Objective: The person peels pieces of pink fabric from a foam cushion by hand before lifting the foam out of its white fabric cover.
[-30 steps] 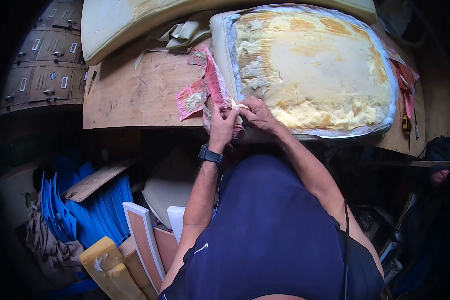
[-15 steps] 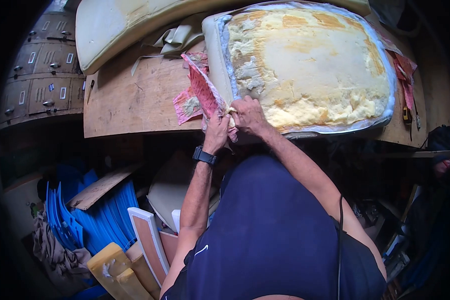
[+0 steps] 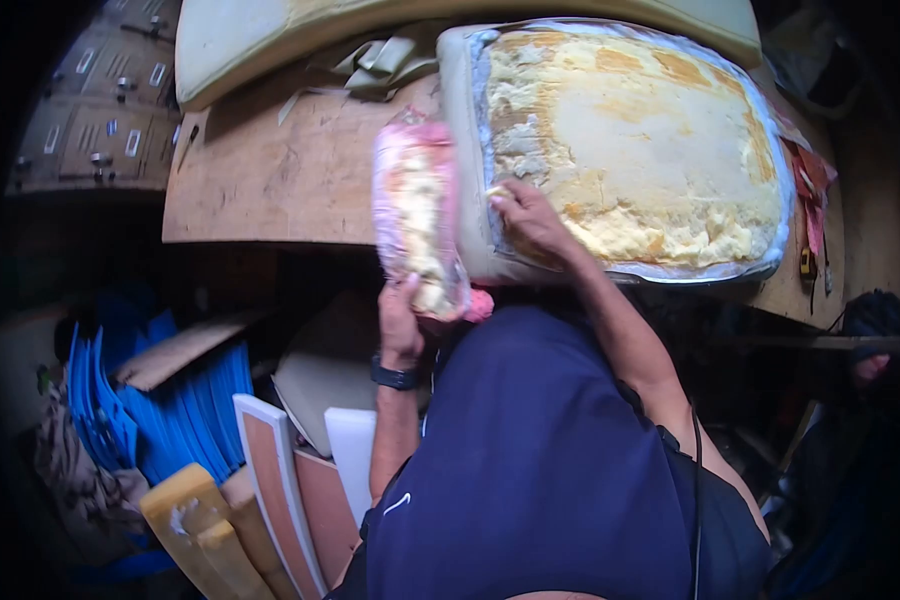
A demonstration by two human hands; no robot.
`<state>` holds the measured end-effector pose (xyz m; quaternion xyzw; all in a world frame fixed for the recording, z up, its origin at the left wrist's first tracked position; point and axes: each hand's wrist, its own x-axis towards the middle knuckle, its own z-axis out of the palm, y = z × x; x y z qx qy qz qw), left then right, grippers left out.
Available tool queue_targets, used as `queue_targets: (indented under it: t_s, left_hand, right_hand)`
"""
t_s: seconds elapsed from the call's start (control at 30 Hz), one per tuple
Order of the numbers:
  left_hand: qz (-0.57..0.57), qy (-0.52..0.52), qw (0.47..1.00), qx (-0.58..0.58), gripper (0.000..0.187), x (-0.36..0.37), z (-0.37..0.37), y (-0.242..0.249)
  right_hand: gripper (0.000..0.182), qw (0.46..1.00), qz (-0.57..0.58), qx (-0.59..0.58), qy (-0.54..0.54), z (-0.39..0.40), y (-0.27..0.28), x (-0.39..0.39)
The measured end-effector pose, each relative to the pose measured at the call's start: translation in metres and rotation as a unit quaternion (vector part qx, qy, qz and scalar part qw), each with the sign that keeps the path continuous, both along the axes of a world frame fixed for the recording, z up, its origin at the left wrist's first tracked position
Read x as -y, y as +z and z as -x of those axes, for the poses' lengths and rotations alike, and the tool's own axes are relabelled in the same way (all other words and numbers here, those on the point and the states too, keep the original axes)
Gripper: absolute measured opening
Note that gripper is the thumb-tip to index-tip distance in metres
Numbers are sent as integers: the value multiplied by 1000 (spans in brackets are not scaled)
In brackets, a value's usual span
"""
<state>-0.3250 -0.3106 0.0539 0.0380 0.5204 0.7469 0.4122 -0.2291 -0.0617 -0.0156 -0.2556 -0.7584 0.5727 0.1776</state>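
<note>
My left hand [image 3: 400, 322] is closed on the lower end of a strip of pink patterned fabric [image 3: 382, 195]. Torn yellowish foam [image 3: 425, 215] clings to the strip's face, which is blurred by motion. Over the left edge of a big seat cushion [image 3: 660, 140], my right hand [image 3: 532, 218] has thumb and forefinger pinched around a small pale scrap of foam [image 3: 496, 192]. The cushion's bare foam is ragged and crumbly along its left and near sides. White wadding and a cream cover [image 3: 460, 120] surround it.
The cushion lies on a wooden table [image 3: 260, 190]. Behind it rests a long cream cushion [image 3: 300, 45]. A tape measure [image 3: 807, 262] and red fabric [image 3: 812, 185] are at the right. Blue sheets [image 3: 195, 410], boards [image 3: 270, 470] and foam blocks [image 3: 195, 510] stand below left.
My hands have moved apart. The left has drawn the pink strip toward me and turned its foam-covered face up; the right has shifted right. The view has tilted slightly.
</note>
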Motion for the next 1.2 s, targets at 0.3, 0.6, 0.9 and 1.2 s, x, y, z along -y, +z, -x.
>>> queue_targets:
  t_s: [0.3, 0.6, 0.9, 1.2]
  left_hand:
    - [10, 220, 972, -78, 42, 102, 38, 2]
    - [9, 238, 969, -73, 54, 117, 27, -2]
    - [-32, 266, 959, -91, 56, 125, 26, 31]
    - [-179, 274, 940, -98, 67, 151, 0, 89]
  right_hand:
    - [19, 985, -2, 170, 0, -69, 38, -4]
    - [22, 912, -407, 41, -26, -58, 58, 16]
    - [18, 904, -410, 70, 101, -61, -8, 3]
    - [63, 902, -393, -52, 174, 55, 57, 72]
